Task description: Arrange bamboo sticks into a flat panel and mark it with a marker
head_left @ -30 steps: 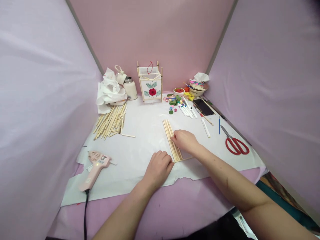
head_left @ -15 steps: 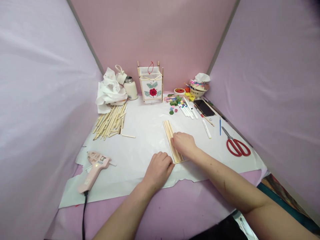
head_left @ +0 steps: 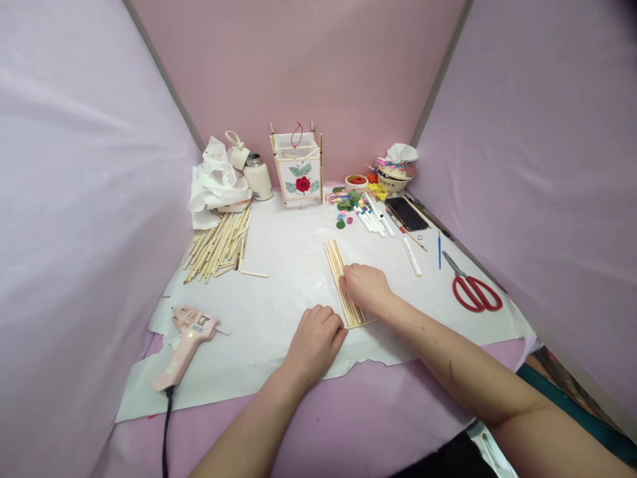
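On the left near side of the counter (head_left: 288, 252) lies one pink glue gun (head_left: 186, 345). Beyond it is one pile of sticks (head_left: 219, 245), too overlapped to count, with one short stick (head_left: 255, 273) just beside. One lantern (head_left: 302, 174) stands far. In the near middle, the left hand (head_left: 317, 338) is curled at the left end of one crosswise stick (head_left: 362, 324); I cannot tell if it grips. The row of sticks (head_left: 351, 305) extends away from this stick; the right hand (head_left: 365, 287), fingers bent, touches it and hides part, preventing a count. On the right are one phone (head_left: 407, 214) and one pair of scissors (head_left: 472, 285).
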Tool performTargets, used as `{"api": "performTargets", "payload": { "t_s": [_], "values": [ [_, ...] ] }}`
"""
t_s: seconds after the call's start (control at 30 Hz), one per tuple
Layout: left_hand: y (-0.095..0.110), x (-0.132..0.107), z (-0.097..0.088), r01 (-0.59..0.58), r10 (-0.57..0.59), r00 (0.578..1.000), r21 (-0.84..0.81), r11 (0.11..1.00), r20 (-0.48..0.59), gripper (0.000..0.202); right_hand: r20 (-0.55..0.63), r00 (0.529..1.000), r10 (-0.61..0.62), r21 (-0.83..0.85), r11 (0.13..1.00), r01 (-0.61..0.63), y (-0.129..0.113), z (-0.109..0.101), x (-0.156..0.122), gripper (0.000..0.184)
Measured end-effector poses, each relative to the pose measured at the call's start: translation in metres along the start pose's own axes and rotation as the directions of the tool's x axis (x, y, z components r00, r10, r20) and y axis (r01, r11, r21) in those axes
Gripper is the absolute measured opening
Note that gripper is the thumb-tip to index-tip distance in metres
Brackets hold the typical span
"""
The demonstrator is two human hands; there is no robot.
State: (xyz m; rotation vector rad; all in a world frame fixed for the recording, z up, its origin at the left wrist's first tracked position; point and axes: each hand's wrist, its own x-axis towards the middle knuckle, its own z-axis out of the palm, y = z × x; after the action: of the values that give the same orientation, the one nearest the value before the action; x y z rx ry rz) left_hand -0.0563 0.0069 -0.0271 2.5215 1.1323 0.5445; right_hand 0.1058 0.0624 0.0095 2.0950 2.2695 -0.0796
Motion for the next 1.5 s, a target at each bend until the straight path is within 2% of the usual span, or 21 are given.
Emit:
{"api": "performTargets", "payload": {
  "t_s": [0.07, 0.17, 0.27, 0.37, 0.47, 1.03, 1.2, 1.37, 1.5],
  "values": [
    [0.000, 0.000, 0.000, 0.002, -0.002, 1.000, -0.002, 1.000, 0.000, 0.013, -0.018, 1.000, 0.005, 0.010, 1.000, -0.005, 0.001, -0.002, -0.002, 0.031],
    [0.000, 0.000, -0.001, 0.009, -0.009, 1.000, -0.003, 1.000, 0.007, 0.013, -0.141, 0.990, -0.012, 0.037, 0.999, 0.017, 0.008, -0.003, -0.007, 0.033],
    [0.000, 0.000, -0.001, 0.008, -0.008, 1.000, -0.008, 1.000, 0.011, 0.012, -0.247, 0.961, -0.127, 0.073, 0.986, 0.149, 0.020, 0.002, -0.012, 0.032],
    [0.001, 0.000, -0.001, 0.002, -0.002, 1.000, -0.014, 1.000, 0.006, 0.012, -0.256, 0.930, -0.262, 0.102, 0.950, 0.296, 0.032, 0.013, -0.013, 0.037],
    [0.001, 0.001, -0.002, 0.005, -0.005, 1.000, -0.014, 1.000, 0.005, 0.012, -0.251, 0.915, -0.315, 0.122, 0.928, 0.353, 0.037, 0.023, -0.012, 0.040],
    [0.000, 0.001, -0.002, 0.009, -0.009, 1.000, -0.001, 1.000, 0.022, 0.013, -0.236, 0.907, -0.348, 0.130, 0.914, 0.385, 0.035, 0.029, -0.008, 0.036],
    [0.000, 0.001, -0.002, 0.015, -0.015, 0.999, -0.004, 1.000, 0.032, 0.013, -0.274, 0.895, -0.351, 0.155, 0.903, 0.402, 0.035, 0.029, -0.008, 0.036],
    [0.001, 0.002, -0.002, 0.023, -0.023, 0.999, -0.001, 1.000, 0.049, 0.014, -0.334, 0.886, -0.323, 0.212, 0.890, 0.404, 0.044, 0.030, -0.005, 0.039],
    [0.002, 0.002, -0.003, 0.027, -0.026, 0.998, -0.008, 1.000, 0.051, 0.014, -0.303, 0.887, -0.349, 0.295, 0.851, 0.436, 0.057, 0.030, 0.011, 0.045]
  ]
}}
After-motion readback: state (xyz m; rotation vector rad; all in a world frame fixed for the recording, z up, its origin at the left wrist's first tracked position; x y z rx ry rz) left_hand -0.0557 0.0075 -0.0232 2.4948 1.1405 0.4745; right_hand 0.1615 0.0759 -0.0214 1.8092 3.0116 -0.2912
